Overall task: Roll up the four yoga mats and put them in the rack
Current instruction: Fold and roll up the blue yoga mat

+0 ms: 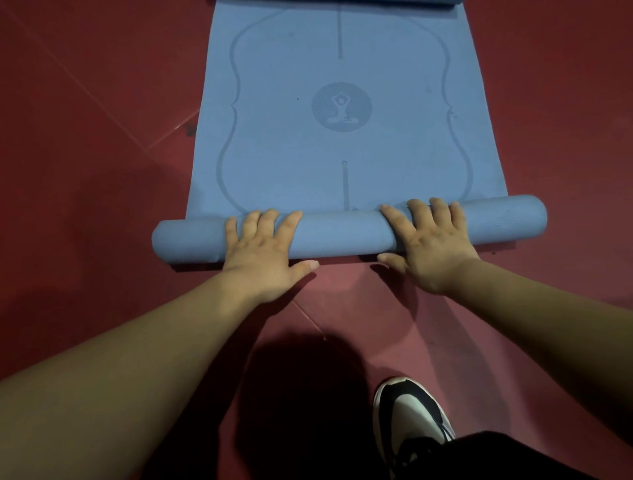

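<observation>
A blue yoga mat [339, 102] with a printed meditating figure lies flat on the red floor, stretching away from me. Its near end is wound into a thick roll [339, 233] lying crosswise. My left hand [263, 246] presses flat on the roll left of centre, fingers spread over its top, thumb at its near side. My right hand [428, 240] lies on the roll right of centre in the same way. At the top edge the mat's far end shows a darker curled strip [342, 3].
Red tiled floor [85, 137] surrounds the mat on both sides. My black-and-white shoe [407, 414] and a dark trouser leg [496, 459] are at the bottom right, just behind the roll. No rack or other mats are in view.
</observation>
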The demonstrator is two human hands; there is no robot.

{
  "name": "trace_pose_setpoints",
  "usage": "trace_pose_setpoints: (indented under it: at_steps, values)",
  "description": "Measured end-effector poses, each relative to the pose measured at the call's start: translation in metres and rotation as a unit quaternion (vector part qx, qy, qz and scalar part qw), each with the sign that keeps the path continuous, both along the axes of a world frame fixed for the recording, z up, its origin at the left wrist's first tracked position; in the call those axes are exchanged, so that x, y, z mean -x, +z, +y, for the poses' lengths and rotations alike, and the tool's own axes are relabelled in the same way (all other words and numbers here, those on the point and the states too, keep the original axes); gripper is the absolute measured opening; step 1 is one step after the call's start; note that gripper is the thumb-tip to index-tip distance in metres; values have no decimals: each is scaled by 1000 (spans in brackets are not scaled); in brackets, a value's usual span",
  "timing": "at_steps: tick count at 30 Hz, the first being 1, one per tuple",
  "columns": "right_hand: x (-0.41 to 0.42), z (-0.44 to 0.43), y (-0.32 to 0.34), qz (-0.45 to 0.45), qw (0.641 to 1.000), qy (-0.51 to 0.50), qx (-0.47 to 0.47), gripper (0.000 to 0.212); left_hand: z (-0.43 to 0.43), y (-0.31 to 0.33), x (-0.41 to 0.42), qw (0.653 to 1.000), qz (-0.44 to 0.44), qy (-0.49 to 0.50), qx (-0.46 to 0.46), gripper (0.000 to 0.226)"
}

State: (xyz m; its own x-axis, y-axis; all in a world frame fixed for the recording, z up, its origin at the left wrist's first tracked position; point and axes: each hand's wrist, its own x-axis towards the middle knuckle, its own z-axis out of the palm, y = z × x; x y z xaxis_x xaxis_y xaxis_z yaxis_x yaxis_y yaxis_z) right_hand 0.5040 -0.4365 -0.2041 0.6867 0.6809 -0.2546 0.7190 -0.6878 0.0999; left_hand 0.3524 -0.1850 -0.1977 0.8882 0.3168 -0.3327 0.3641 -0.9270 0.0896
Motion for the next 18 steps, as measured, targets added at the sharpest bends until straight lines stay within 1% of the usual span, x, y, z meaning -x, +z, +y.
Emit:
trace_pose_setpoints:
  at_steps: [2, 7, 10, 15, 18]
  values:
    - [-9, 6, 5, 5, 1000, 5, 2, 89, 4, 4, -6, 1000, 5, 3, 2, 92]
    - [-31, 18, 19, 37, 998, 15, 52, 85, -9, 1, 7, 998, -46, 15, -25, 90]
    - [-36, 21, 23, 45, 997, 24, 60, 83, -7, -4, 7, 998, -57, 15, -31, 89]
    - [-38, 24, 31, 77, 995, 21, 64, 79, 12, -3, -8, 998, -31, -23, -53, 92]
    - [-28, 21, 31, 75, 995, 18, 61, 83, 17, -5, -4, 993, -61, -54, -83, 81]
